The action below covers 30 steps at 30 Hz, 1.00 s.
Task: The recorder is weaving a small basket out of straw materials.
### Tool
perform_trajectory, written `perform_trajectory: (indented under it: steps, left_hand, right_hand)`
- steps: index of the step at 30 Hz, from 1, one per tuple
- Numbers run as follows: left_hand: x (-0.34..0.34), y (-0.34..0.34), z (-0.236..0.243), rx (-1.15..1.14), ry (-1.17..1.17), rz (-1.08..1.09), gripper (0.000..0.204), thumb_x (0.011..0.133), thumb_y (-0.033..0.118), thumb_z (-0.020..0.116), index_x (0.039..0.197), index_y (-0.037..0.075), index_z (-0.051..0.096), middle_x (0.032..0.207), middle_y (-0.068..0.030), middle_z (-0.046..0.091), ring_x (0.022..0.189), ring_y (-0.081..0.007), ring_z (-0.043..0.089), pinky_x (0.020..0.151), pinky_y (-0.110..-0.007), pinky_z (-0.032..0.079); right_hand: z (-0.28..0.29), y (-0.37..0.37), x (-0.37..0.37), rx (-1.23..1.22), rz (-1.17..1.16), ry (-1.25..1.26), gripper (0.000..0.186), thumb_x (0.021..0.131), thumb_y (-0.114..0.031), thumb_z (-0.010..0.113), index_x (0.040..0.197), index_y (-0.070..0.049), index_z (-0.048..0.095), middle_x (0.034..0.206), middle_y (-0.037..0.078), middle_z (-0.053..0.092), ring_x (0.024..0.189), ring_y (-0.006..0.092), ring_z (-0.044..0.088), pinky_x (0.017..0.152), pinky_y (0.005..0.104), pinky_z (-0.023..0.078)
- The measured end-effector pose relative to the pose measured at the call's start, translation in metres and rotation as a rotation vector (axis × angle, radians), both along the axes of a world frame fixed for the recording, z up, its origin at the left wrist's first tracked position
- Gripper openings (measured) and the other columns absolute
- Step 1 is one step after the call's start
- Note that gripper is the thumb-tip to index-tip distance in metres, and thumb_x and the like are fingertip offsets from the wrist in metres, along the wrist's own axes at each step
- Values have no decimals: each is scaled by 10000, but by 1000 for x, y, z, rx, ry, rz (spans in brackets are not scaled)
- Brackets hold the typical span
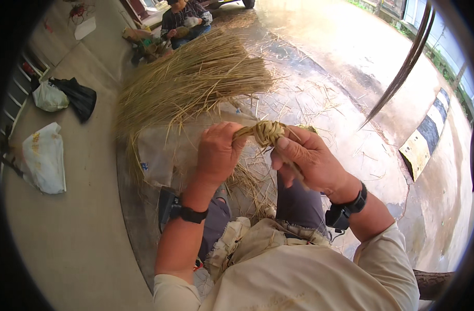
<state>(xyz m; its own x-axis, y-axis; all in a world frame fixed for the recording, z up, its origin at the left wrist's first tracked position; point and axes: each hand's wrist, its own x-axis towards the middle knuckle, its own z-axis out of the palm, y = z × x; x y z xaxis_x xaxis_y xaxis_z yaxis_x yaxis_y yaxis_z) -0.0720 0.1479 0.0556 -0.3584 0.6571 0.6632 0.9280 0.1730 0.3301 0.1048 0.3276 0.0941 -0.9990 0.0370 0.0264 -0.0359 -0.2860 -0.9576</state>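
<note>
A knotted bunch of pale straw (266, 133) is held up in front of me, with twisted strands running out to both sides. My left hand (219, 147) is closed on the strand left of the knot. My right hand (304, 158) grips the knot's right side, thumb pressed against its front and fingers curled behind it. Some strands hang below the right thumb, partly hidden by the fingers. Both wrists carry black strapped devices. My legs are apart beneath, with straw bits around them.
A large straw pile (195, 72) lies ahead-left, a seated co-worker (175, 20) beyond it. Plastic bags (42, 158) rest at the left. Loose stalks litter the pavement (330, 119). A striped board (423, 132) lies at the right; a dark bundle of long strands (398, 72) stands upper right.
</note>
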Motion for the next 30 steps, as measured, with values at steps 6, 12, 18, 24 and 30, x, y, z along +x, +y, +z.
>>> perform_trajectory:
  steps: [6, 12, 18, 24, 30]
  left_hand:
    - [21, 17, -6, -278, -125, 6, 534, 978, 375, 719, 1368, 42, 567, 1229, -192, 687, 1103, -387, 680, 989, -499, 510]
    - [66, -8, 39, 56, -463, -301, 692, 865, 298, 864, 1411, 27, 537, 1291, -197, 671, 1126, -351, 709, 948, -451, 581]
    - [89, -38, 21, -26, -277, -314, 416, 862, 232, 864, 1183, 58, 665, 1039, -129, 728, 942, -330, 746, 778, -406, 617]
    - [104, -75, 7, 40, -383, -280, 302, 892, 233, 841, 1069, 59, 669, 913, -122, 723, 785, -323, 735, 661, -404, 582]
    - [115, -106, 7, 180, -533, -236, 174, 1006, 202, 715, 968, 34, 691, 797, -106, 726, 644, -183, 701, 581, -313, 525]
  right_hand:
    - [-9, 16, 3, 548, -301, 161, 285, 1109, -290, 560, 1082, -22, 654, 787, 49, 668, 681, 122, 622, 642, 318, 515]
    - [-9, 3, 6, 572, -8, 105, 317, 1083, -289, 608, 957, -8, 683, 737, 78, 675, 685, 145, 620, 647, 343, 511]
    - [-11, -12, 14, 496, 288, -67, 404, 1097, -358, 579, 1061, 18, 723, 718, 95, 681, 652, 108, 585, 635, 314, 498]
    - [-10, -33, 23, 404, 497, -214, 484, 1124, -435, 496, 1099, -5, 716, 725, -4, 599, 684, 68, 525, 612, 291, 459]
    - [-18, -70, 28, 360, 477, 56, 361, 1122, -316, 535, 918, -25, 600, 675, -35, 477, 609, 83, 406, 534, 309, 361]
